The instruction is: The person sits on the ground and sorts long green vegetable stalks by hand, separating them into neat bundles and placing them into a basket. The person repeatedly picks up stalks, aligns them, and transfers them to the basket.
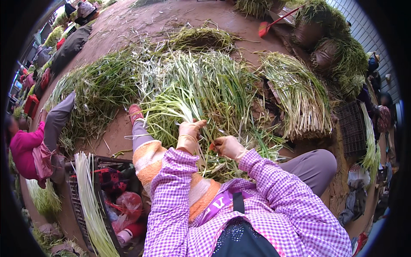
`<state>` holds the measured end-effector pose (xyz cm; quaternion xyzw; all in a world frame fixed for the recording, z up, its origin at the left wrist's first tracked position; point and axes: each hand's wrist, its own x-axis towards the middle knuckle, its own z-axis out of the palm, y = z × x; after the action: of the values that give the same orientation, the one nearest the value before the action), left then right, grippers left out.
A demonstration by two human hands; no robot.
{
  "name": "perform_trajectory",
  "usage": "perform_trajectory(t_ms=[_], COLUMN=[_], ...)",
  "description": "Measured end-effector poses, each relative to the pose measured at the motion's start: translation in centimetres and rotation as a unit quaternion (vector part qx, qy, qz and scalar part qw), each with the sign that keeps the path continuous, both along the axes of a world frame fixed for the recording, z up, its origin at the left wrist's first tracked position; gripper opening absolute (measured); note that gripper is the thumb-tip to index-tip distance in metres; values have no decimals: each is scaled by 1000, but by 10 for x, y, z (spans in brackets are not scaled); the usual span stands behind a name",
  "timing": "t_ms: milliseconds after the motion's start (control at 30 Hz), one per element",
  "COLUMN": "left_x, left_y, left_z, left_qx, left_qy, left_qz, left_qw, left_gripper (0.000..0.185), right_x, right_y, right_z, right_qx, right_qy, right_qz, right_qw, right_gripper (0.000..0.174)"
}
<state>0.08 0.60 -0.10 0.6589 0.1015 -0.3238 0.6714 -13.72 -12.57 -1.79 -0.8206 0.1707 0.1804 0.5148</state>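
My left hand (188, 135), in what looks like a thin glove, grips a bunch of pale green leafy stalks (184, 110). Their leaves fan away from me and the pale stems hang below the hand. Close by on the right is my right hand (229, 147), fingers curled together. A small orange-red bit shows at its fingertips; whether it is held or worn is unclear. Beneath both hands spreads a large heap of long green stalks (221, 83), with loose trimmings around my lap.
At left, a black plastic crate (96, 180) holds bags and a bottle, with long pale stalks (93, 205) across its rim. A stalk bundle (298, 96) and another crate (353, 128) lie right. A red broom (265, 29) lies beyond. A person in pink (27, 151) sits left.
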Motion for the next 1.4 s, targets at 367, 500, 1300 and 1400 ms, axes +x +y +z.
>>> perform_trajectory(t_ms=[367, 500, 1300, 1400], left_x=[2, 6, 8, 6], left_y=[-7, -7, 1, -11], left_z=[-17, -12, -19, -23], left_qx=[-136, -96, 3, 41], left_qy=[84, 29, -50, -50], left_qz=[51, 107, -31, -39], left_qw=[986, 989, 998, 997], left_gripper=[18, 13, 21, 14], right_x=[51, 31, 91, 76], right_y=[0, -4, -1, -12], right_z=[17, -3, 8, 3], right_qx=[341, 328, 421, 384], right_qy=[-53, -34, -42, -86], right_qz=[-229, -347, -326, -377], right_qw=[910, 878, 845, 839], right_gripper=[23, 22, 24, 20])
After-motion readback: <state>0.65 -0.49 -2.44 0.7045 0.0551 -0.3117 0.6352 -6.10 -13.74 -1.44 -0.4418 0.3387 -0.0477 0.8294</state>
